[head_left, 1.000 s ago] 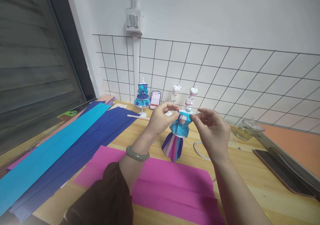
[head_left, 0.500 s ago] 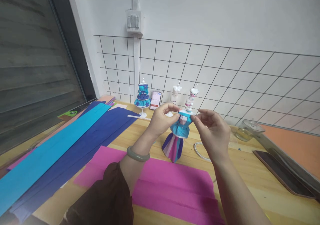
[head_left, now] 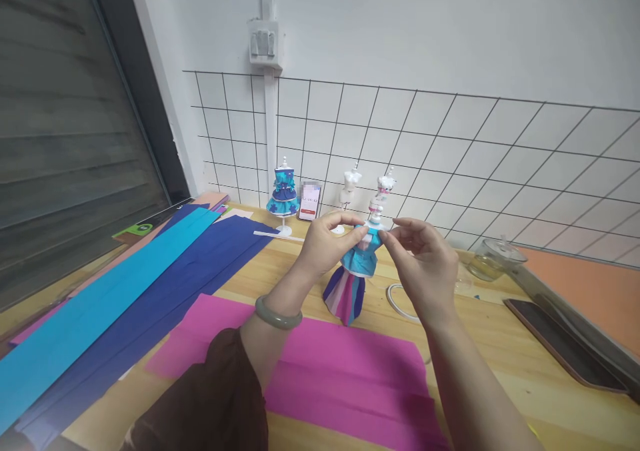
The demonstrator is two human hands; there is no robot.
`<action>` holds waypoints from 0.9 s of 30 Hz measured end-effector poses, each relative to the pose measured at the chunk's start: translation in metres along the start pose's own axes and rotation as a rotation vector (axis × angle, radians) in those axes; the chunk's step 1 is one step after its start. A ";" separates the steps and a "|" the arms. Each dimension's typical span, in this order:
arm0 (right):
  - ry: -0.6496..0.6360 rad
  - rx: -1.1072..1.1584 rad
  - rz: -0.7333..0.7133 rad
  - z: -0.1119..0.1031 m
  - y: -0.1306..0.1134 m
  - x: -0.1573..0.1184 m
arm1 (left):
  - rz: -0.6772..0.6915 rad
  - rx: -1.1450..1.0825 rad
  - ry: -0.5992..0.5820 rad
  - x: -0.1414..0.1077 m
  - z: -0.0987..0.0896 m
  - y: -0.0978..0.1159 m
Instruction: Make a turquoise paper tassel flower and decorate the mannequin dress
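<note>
A miniature dress form wears a paper dress [head_left: 361, 261] with a bright blue bodice and a flared skirt striped purple, pink and blue. It stands between my two hands in the middle of the table. My left hand [head_left: 330, 244] pinches the left top edge of the bodice between thumb and fingers. On the other side my right hand [head_left: 425, 257] has thumb and forefinger closed on the bodice's right top edge, its other fingers curled. A pale patch shows on the front of the bodice. Much of the form is covered by the dress.
Magenta paper [head_left: 350, 377] lies in front, below my forearms. Blue and purple sheets [head_left: 110, 291] spread leftward. Behind stand another dressed form [head_left: 284, 194], a phone [head_left: 310, 202] and white forms [head_left: 352, 185]. To the right are a white ring [head_left: 400, 302], a glass teapot [head_left: 493, 261] and a dark tablet-like slab [head_left: 565, 344].
My left thumb and fingers have shifted slightly right and down along the bodice's top edge. The right hand keeps its pinch, and the view has moved a little.
</note>
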State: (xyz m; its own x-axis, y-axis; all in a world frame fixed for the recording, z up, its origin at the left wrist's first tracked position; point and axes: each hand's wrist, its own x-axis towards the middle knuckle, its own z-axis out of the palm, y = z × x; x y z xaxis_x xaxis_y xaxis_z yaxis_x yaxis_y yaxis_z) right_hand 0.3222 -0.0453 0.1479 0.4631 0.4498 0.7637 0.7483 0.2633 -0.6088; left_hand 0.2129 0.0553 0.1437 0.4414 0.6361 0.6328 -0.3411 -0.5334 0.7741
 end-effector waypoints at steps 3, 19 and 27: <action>0.000 0.000 -0.003 0.000 0.000 0.000 | 0.037 -0.028 0.013 0.000 0.002 -0.001; -0.070 0.014 0.015 -0.008 0.000 0.004 | 0.040 -0.014 0.036 0.000 0.003 -0.001; -0.057 -0.017 0.009 -0.010 0.000 0.005 | 0.047 0.039 0.032 -0.001 0.003 0.000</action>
State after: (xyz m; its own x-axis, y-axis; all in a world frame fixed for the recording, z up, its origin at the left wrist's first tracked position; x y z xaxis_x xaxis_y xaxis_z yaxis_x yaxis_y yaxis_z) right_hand 0.3292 -0.0515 0.1536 0.4420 0.5001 0.7447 0.7524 0.2452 -0.6113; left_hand 0.2145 0.0531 0.1431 0.3984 0.6269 0.6696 -0.3282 -0.5842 0.7423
